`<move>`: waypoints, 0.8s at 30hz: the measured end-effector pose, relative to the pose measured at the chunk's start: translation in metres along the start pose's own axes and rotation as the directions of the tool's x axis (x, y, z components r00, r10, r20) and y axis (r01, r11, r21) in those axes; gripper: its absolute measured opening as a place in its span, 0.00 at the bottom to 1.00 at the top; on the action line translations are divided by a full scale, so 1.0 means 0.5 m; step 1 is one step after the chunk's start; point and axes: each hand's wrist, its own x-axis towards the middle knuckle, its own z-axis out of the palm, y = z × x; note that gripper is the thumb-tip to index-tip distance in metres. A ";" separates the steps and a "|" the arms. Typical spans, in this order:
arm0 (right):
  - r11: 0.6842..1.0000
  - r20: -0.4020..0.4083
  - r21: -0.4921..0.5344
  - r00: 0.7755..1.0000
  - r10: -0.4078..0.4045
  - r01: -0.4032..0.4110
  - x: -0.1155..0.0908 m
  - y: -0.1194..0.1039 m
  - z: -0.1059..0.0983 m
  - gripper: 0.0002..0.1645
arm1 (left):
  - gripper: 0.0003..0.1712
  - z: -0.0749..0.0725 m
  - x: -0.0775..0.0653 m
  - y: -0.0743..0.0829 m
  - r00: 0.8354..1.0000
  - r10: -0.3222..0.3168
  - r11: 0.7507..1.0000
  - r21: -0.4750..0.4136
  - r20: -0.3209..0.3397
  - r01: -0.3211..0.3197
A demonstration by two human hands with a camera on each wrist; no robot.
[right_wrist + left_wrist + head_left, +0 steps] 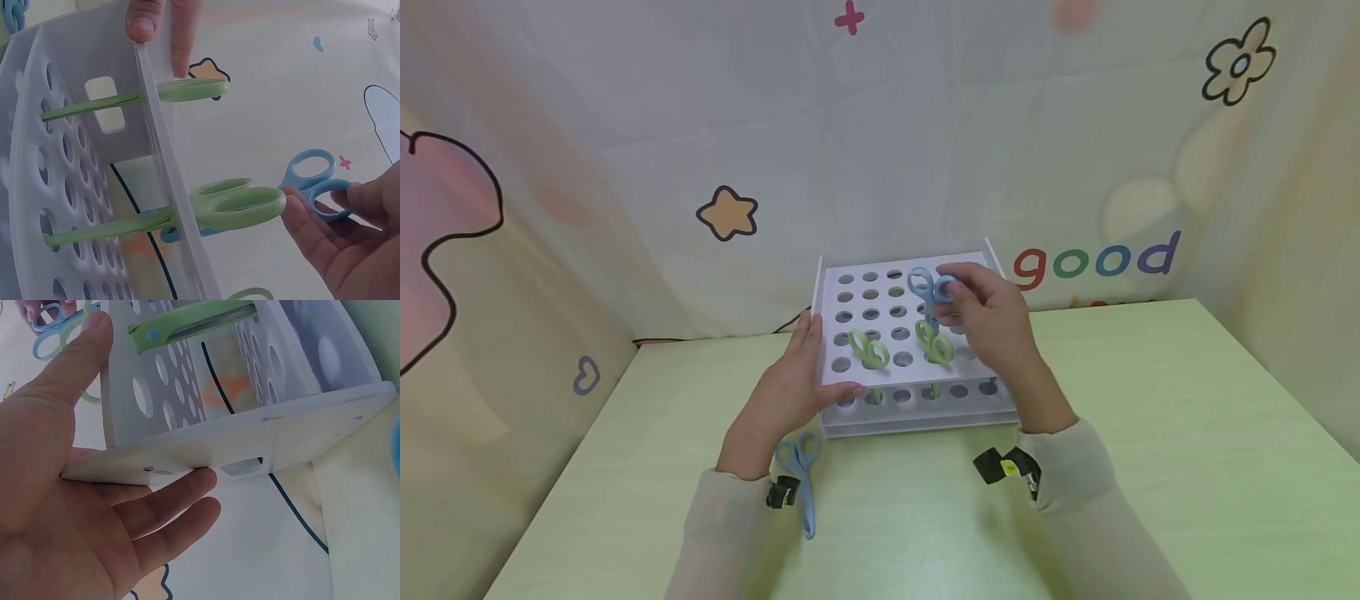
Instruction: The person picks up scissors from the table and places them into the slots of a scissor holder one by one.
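Note:
A white two-tier rack (902, 375) with rows of round holes stands on the table. My left hand (786, 383) holds its front left corner, thumb on the top plate's front edge and fingers against the side panel. By the handles, my right hand (992, 312) pinches blue scissors (921, 283); in the right wrist view their blade end shows below the top plate. Green scissors (869, 350) stand upright in a front hole, with another green pair (935, 343) to their right. Part of a further green handle (250, 292) shows low in the right wrist view.
A second pair of blue scissors (805, 483) lies on the pale green table (910, 517), beside the left sleeve and in front of the rack. A printed curtain (895, 167) hangs right behind the rack.

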 end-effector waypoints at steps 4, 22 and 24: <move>0.995 0.009 -0.069 0.997 0.071 -0.070 -0.002 -0.003 0.002 0.19 | 0.71 -0.001 -0.001 0.001 1.000 -0.001 1.000 0.003 0.001 0.001; 0.897 0.043 -0.430 0.991 0.129 -0.099 0.002 0.008 0.009 0.21 | 0.71 -0.003 -0.001 0.002 1.000 0.005 1.000 0.011 -0.004 -0.005; 0.887 0.055 -0.454 0.991 0.122 -0.084 0.002 0.010 0.010 0.21 | 0.71 -0.003 -0.001 0.002 1.000 0.002 1.000 0.012 -0.002 -0.002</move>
